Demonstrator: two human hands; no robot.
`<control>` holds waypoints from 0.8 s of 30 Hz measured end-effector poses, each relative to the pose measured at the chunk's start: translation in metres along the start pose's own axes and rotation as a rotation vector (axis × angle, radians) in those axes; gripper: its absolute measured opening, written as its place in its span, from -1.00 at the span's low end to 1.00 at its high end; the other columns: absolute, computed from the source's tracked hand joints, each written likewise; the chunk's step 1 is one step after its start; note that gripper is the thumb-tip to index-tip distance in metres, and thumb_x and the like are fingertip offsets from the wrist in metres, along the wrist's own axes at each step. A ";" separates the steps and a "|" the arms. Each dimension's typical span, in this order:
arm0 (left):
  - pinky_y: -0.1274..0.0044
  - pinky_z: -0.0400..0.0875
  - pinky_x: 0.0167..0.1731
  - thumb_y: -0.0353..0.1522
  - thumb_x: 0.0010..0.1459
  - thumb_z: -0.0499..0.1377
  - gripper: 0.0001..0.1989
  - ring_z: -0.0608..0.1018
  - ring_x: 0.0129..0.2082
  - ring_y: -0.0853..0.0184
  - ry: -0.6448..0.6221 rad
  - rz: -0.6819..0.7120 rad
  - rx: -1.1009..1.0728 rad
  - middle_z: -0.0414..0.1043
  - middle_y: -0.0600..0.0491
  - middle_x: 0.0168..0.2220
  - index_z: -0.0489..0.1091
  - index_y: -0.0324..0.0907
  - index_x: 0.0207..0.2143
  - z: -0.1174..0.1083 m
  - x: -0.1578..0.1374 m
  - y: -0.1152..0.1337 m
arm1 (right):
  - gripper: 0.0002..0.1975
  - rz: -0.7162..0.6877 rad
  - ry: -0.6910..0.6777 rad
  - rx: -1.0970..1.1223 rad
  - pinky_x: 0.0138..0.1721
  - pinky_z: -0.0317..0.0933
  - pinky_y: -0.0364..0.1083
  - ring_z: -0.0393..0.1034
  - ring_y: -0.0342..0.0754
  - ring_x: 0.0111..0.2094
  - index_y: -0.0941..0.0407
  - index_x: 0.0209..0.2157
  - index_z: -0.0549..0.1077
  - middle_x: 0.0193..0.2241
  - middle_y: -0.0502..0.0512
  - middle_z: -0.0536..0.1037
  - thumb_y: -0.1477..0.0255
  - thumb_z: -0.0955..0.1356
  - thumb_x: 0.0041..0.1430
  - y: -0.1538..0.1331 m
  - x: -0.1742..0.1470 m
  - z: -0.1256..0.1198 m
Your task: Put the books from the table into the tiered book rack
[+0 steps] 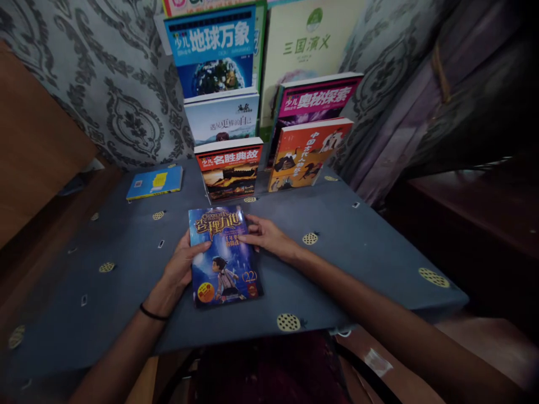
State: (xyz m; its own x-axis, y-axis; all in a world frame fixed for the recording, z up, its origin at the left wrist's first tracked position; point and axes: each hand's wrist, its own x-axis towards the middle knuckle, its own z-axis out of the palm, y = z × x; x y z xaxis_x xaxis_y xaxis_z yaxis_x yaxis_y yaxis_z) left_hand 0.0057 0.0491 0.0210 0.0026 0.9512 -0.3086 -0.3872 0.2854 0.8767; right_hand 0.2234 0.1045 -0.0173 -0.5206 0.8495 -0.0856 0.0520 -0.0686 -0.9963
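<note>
The left hand [179,265] is partly closed on the blue rectangular paper-covered book [227,266] with gold title lettering, its thumb on the cover and its fingers around the near edge. The right hand [269,238] is loosely curled on the opposite edge, thumb on the cover, fingers partly hidden. The book sits between the two hands, over the blue-grey pineapple-print cloth [362,241]; whether it lies flat cannot be told. A light, even pinch from both sides should suit such a thin cover, with the thumbs near the edges to avoid creasing it. Just beyond the hands stands the red-and-black photo-covered book [231,175], which a careless forward push could knock; the blue-and-yellow rectangular book [154,182] lies well apart, beyond the left hand
</note>
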 end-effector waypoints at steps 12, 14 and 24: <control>0.41 0.54 -0.15 -0.39 -0.21 0.44 -0.35 0.63 -0.24 0.23 -0.032 0.077 0.135 0.59 -0.01 -0.18 0.33 -0.19 -0.02 -0.002 0.012 -0.011 | -0.58 0.040 -0.029 0.113 -0.65 0.30 -0.24 0.41 -0.19 -0.52 0.10 -0.24 0.31 -0.43 -0.05 0.53 0.27 0.52 -0.03 -0.005 -0.004 0.000; 0.38 0.52 -0.12 -0.33 -0.13 0.41 -0.40 0.61 -0.20 0.22 -0.008 0.159 0.235 0.57 -0.02 -0.17 0.32 -0.20 -0.02 -0.008 0.018 -0.016 | -0.59 0.044 0.005 0.138 -0.66 0.29 -0.25 0.40 -0.20 -0.55 0.10 -0.27 0.30 -0.46 -0.06 0.52 0.28 0.52 -0.04 -0.007 -0.006 0.001; 0.22 0.36 0.16 -0.12 0.33 0.05 -0.54 0.41 0.18 0.15 -0.357 0.903 1.427 0.33 -0.14 0.19 0.28 -0.15 0.17 0.003 -0.031 -0.029 | -0.50 0.129 0.155 0.122 -0.70 0.31 -0.25 0.36 -0.23 -0.70 0.08 -0.42 0.21 -0.64 -0.13 0.49 0.22 0.57 -0.14 -0.010 -0.011 -0.001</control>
State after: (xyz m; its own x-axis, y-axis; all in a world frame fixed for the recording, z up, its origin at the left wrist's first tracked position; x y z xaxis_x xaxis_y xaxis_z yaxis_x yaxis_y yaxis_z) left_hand 0.0201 0.0117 0.0062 0.5270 0.7771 0.3441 0.6767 -0.6287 0.3832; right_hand 0.2299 0.0963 -0.0062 -0.3784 0.8992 -0.2196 0.0011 -0.2368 -0.9716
